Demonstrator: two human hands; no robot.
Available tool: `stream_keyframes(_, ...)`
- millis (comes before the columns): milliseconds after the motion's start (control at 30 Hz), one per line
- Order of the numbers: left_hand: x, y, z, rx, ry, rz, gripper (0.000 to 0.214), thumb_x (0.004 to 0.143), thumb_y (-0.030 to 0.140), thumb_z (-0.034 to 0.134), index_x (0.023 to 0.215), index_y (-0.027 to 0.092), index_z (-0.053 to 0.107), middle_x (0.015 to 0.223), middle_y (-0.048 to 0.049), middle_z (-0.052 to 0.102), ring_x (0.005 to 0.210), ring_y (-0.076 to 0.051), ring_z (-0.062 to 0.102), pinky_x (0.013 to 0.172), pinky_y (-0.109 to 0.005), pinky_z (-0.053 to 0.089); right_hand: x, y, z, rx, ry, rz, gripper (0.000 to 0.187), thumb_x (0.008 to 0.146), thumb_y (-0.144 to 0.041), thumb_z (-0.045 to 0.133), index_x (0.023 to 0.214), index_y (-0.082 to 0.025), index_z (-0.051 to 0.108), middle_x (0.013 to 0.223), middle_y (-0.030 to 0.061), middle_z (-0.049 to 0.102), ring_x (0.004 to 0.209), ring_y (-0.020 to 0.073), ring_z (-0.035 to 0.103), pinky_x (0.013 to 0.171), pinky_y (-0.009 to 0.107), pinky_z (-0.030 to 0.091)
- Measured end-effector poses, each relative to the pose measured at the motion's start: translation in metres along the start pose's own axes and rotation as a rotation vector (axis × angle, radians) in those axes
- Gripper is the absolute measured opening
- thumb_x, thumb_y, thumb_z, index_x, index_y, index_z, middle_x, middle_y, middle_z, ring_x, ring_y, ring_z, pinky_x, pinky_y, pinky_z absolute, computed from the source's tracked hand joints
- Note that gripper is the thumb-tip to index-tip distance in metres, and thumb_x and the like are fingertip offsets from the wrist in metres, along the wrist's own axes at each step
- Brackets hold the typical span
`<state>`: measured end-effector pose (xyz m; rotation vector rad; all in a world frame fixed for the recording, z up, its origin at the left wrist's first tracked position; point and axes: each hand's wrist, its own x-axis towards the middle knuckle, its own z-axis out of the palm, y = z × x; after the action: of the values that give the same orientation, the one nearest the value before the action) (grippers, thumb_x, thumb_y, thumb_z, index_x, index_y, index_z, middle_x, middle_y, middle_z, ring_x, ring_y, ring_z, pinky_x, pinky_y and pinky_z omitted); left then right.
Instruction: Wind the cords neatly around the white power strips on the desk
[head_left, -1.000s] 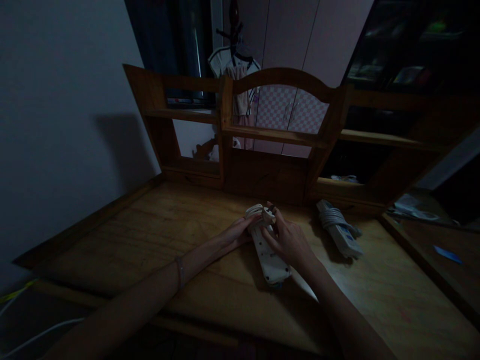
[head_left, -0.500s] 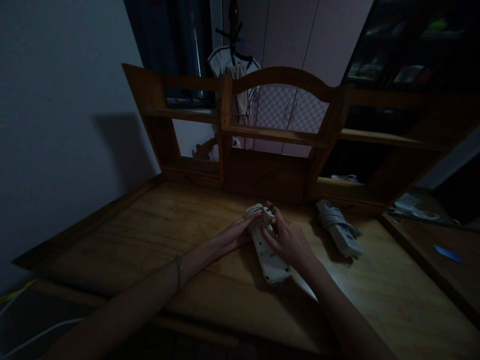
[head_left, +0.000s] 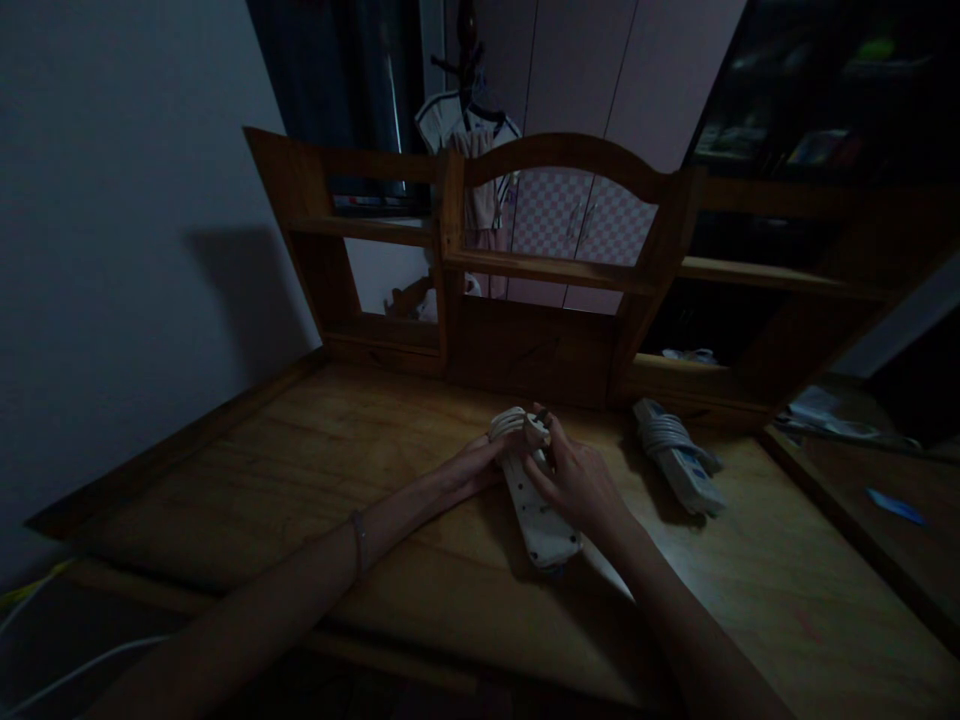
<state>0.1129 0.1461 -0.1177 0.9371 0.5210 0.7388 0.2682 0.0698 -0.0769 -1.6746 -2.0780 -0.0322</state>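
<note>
Between my hands is a white power strip (head_left: 541, 520), its screw-dotted underside facing up and its cord (head_left: 508, 422) wound around the far end. My left hand (head_left: 484, 465) grips the strip's left side near the wound cord, thumb on top. At that same end, the fingers of my right hand (head_left: 574, 475) close on the plug (head_left: 536, 430), whose dark prongs point up and away. A second power strip (head_left: 686, 478), wrapped in its own grey-white cord (head_left: 666, 435), lies on the desk to the right.
The wooden desktop (head_left: 300, 450) spreads under my hands. A wooden shelf unit (head_left: 555, 270) rises along its back edge, and a wall (head_left: 150, 250) borders the left. A blue item (head_left: 895, 506) lies on a lower surface at right. Light is dim.
Hardly anything differs. My left fingers have shifted slightly by the plug, while the power strip and my right hand stay in place.
</note>
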Motion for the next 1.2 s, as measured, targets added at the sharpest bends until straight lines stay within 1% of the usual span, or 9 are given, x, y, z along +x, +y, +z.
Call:
stream_keyframes(167, -0.006, 0.0055, 0.0026, -0.007, -0.014, -0.011, 0.033, 0.08, 0.028, 0.067, 0.111, 0.019, 0.063, 0.107, -0.0048, 0.063, 0.09, -0.017, 0.059, 0.081, -0.027, 0.046, -0.0004, 0.0005, 0.0008, 0.0, 0.002, 0.006, 0.066, 0.091, -0.041, 0.043, 0.146, -0.012, 0.021, 0.094, 0.0114, 0.072, 0.082, 0.0258, 0.068, 0.07, 0.031, 0.045)
stream_keyframes(267, -0.005, 0.0037, 0.0001, -0.007, -0.016, -0.014, 0.034, 0.082, 0.029, 0.064, 0.114, 0.019, 0.061, 0.109, -0.0056, 0.063, 0.094, -0.019, 0.057, 0.081, -0.028, 0.047, -0.0002, -0.0001, 0.0003, -0.006, 0.006, 0.003, 0.065, 0.091, -0.041, 0.042, 0.146, -0.012, 0.022, 0.095, 0.0117, 0.072, 0.08, 0.0255, 0.068, 0.068, 0.031, 0.045)
stream_keyframes(467, 0.0033, -0.0043, -0.0042, -0.026, -0.041, 0.001, 0.031, 0.082, 0.028, 0.063, 0.112, 0.019, 0.063, 0.109, -0.0058, 0.063, 0.09, -0.018, 0.058, 0.08, -0.027, 0.046, 0.0007, -0.0001, 0.0002, 0.007, 0.007, -0.001, 0.065, 0.091, -0.04, 0.043, 0.146, -0.012, 0.022, 0.094, 0.0123, 0.072, 0.08, 0.0256, 0.068, 0.07, 0.031, 0.045)
stream_keyframes(600, 0.0012, -0.001, -0.0013, -0.038, -0.043, 0.006, 0.028, 0.082, 0.027, 0.063, 0.109, 0.02, 0.064, 0.108, -0.0057, 0.063, 0.089, -0.017, 0.058, 0.081, -0.027, 0.046, 0.0002, 0.0002, 0.0006, 0.008, 0.007, -0.009, 0.065, 0.091, -0.039, 0.042, 0.146, -0.011, 0.02, 0.096, 0.0117, 0.071, 0.08, 0.0257, 0.068, 0.069, 0.031, 0.045)
stream_keyframes(767, -0.0028, 0.0033, 0.0012, -0.039, -0.041, -0.004, 0.028, 0.08, 0.026, 0.065, 0.108, 0.018, 0.064, 0.106, -0.0063, 0.064, 0.086, -0.017, 0.058, 0.079, -0.027, 0.046, 0.0002, -0.0005, -0.0002, 0.021, 0.008, -0.003, 0.064, 0.091, -0.04, 0.042, 0.145, -0.012, 0.022, 0.098, 0.0113, 0.071, 0.082, 0.0257, 0.068, 0.069, 0.031, 0.045)
stream_keyframes(1000, -0.0023, 0.002, -0.0001, -0.032, -0.016, -0.016, 0.029, 0.082, 0.025, 0.063, 0.11, 0.015, 0.063, 0.105, -0.0082, 0.063, 0.089, -0.019, 0.056, 0.08, -0.028, 0.045, 0.0002, -0.0011, 0.0011, 0.004, 0.006, 0.016, 0.066, 0.091, -0.04, 0.043, 0.146, -0.012, 0.021, 0.094, 0.0113, 0.072, 0.08, 0.026, 0.068, 0.067, 0.031, 0.044)
stream_keyframes(1100, -0.0024, 0.002, -0.0009, -0.029, -0.033, -0.01, 0.032, 0.082, 0.026, 0.064, 0.112, 0.017, 0.062, 0.105, -0.0072, 0.063, 0.091, -0.019, 0.056, 0.081, -0.028, 0.045, -0.0001, -0.0013, 0.0015, -0.01, 0.006, 0.021, 0.066, 0.09, -0.04, 0.043, 0.146, -0.011, 0.021, 0.092, 0.0116, 0.072, 0.079, 0.0257, 0.068, 0.067, 0.03, 0.044)
stream_keyframes(1200, -0.0015, 0.0013, -0.0017, -0.034, -0.029, -0.018, 0.028, 0.081, 0.026, 0.064, 0.108, 0.017, 0.064, 0.101, -0.0061, 0.063, 0.087, -0.018, 0.057, 0.08, -0.029, 0.046, -0.0005, -0.0011, 0.0018, -0.024, 0.011, 0.018, 0.066, 0.091, -0.039, 0.043, 0.146, -0.011, 0.021, 0.093, 0.0121, 0.072, 0.081, 0.0256, 0.068, 0.069, 0.03, 0.045)
